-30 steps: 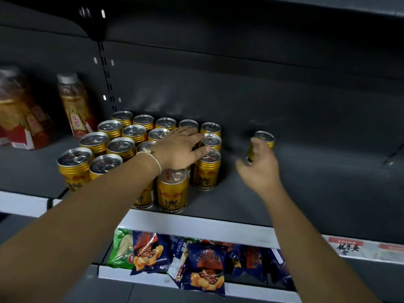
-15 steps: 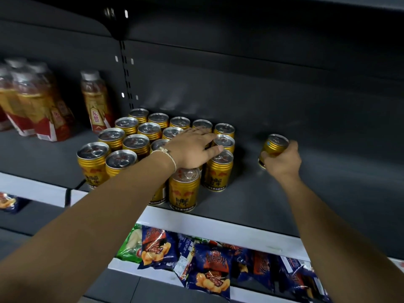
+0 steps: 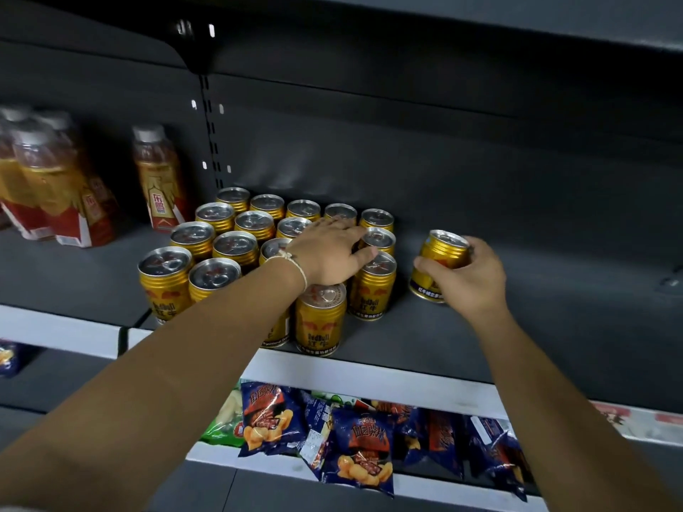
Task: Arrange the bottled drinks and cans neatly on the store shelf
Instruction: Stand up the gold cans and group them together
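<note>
Several gold cans [image 3: 229, 249] stand in rows on the dark grey shelf [image 3: 554, 327]. My left hand [image 3: 329, 249] rests flat on the tops of the cans at the right side of the block, fingers spread and straight. My right hand [image 3: 469, 279] grips one lone gold can [image 3: 441, 255], tilted, just right of the block, with a small gap to the nearest row. Its base is near the shelf surface; contact is unclear. Bottled drinks [image 3: 159, 179] with gold and red labels stand at the left.
A wrapped pack of bottles [image 3: 48, 182] sits at the far left of the shelf. To the right of the held can the shelf is bare. Below the white shelf edge [image 3: 369, 378], snack bags [image 3: 362, 448] lie on the lower shelf. Another shelf overhangs above.
My right hand has closed round the lone can and brought it forward and left, toward the block. My left hand has stayed on the can tops.
</note>
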Demonstrator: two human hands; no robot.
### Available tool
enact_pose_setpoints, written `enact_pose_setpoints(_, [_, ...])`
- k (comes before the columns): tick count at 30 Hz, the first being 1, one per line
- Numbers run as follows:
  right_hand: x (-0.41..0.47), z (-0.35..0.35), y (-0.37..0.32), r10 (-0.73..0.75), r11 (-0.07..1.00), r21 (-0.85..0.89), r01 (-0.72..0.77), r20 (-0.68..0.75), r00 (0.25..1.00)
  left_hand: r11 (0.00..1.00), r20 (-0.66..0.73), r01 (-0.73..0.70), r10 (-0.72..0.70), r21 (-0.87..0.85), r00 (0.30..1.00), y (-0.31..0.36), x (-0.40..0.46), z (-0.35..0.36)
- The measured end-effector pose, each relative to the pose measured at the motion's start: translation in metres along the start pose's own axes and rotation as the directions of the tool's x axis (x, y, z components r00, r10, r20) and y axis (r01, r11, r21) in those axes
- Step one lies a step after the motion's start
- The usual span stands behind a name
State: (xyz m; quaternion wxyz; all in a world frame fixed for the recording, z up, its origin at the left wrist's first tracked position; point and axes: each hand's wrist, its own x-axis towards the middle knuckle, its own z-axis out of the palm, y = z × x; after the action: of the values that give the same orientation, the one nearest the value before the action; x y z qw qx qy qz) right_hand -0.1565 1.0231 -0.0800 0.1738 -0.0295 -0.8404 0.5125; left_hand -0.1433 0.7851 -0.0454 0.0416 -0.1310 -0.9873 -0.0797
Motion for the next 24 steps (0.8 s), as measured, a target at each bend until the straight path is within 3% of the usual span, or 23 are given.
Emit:
enact_pose_setpoints(4, [-0.029, -0.003, -0.01, 0.102, 0.978, 0.172, -0.119, 0.103, 0.989, 1.0, 0.012, -0.002, 0.002, 0.008, 1.0, 0.0, 0.001, 0.0])
enact_pose_setpoints(8, [-0.058, -0.002, -0.015, 0.07, 0.956, 0.268, -0.119, 0.184, 0.98, 1.0, 0.016, -0.001, 0.001, 0.001, 1.0, 0.0, 0.001, 0.0])
enact_pose_setpoints(24, [-0.117, 0.031, -0.006, -0.086, 0.983, 0.178, 0.043, 0.242, 0.967, 1.0, 0.005, -0.029, 0.029, 0.01, 1.0, -0.003, 0.004, 0.002])
